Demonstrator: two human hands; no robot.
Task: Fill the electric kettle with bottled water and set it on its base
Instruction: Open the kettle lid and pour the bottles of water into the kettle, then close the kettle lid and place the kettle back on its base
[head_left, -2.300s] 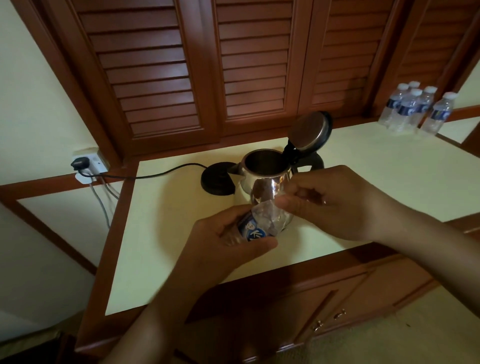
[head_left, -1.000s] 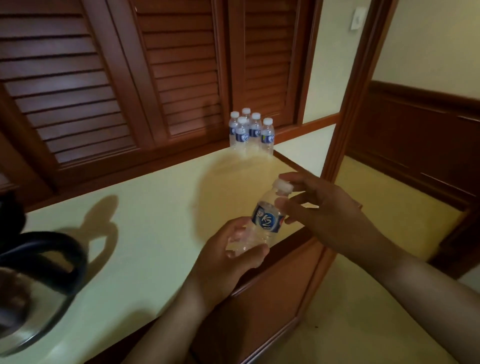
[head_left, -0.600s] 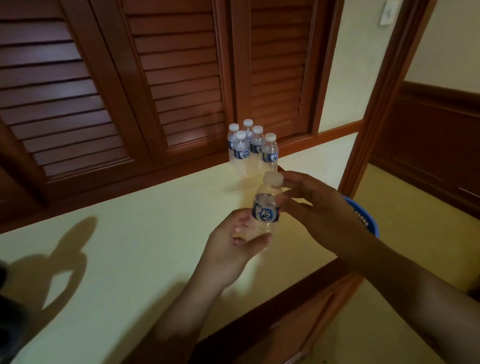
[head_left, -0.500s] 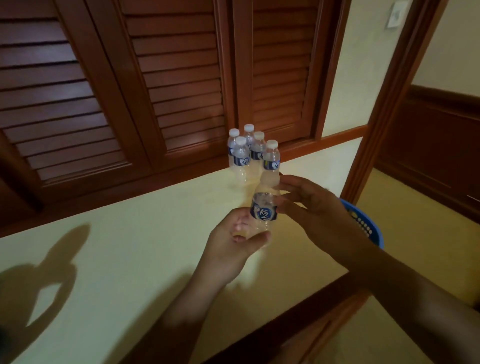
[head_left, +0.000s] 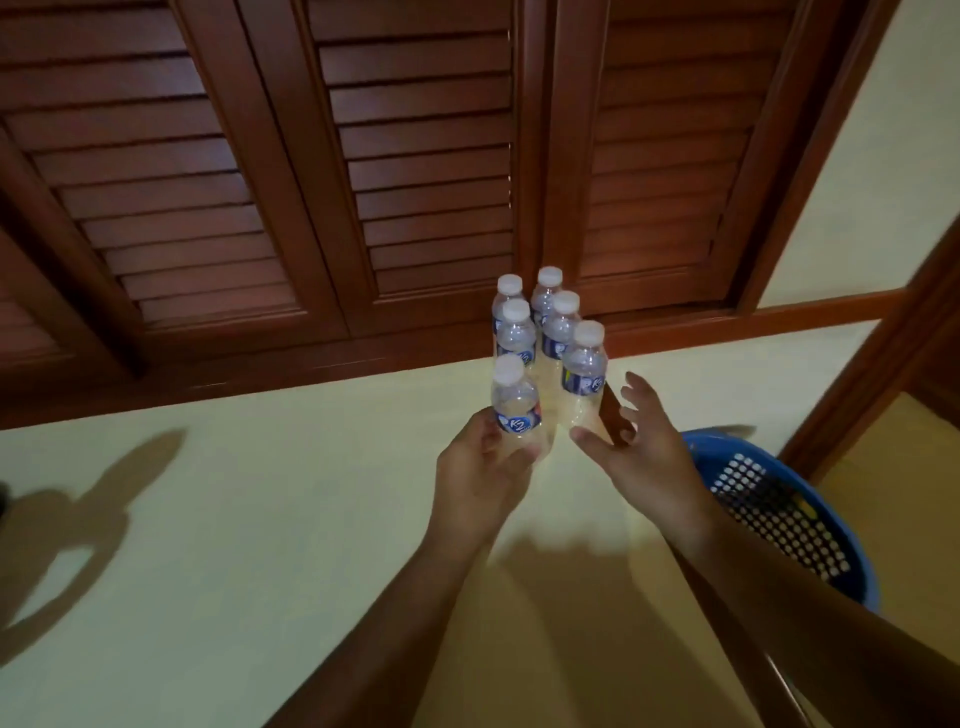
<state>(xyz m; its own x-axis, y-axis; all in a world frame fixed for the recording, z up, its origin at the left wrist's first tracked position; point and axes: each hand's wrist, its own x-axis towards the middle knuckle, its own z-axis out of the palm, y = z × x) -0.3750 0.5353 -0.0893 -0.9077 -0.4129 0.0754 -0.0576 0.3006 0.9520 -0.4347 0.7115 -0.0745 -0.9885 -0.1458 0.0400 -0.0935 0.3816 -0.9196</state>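
"K2" in white, blue label (head_left: 519, 424), on a water bottle (head_left: 511, 399)

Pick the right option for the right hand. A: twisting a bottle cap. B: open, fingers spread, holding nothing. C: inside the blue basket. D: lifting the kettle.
B: the right hand has its fingers spread around nothing, while the left hand holds the capped bottle.

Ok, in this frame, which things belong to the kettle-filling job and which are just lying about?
Belongs to the job: capped water bottle, gripped by the left hand; right hand, open beside it; five more capped bottles standing on the countertop. The kettle is out of view.
Just lying about: blue perforated basket; louvred wooden doors.
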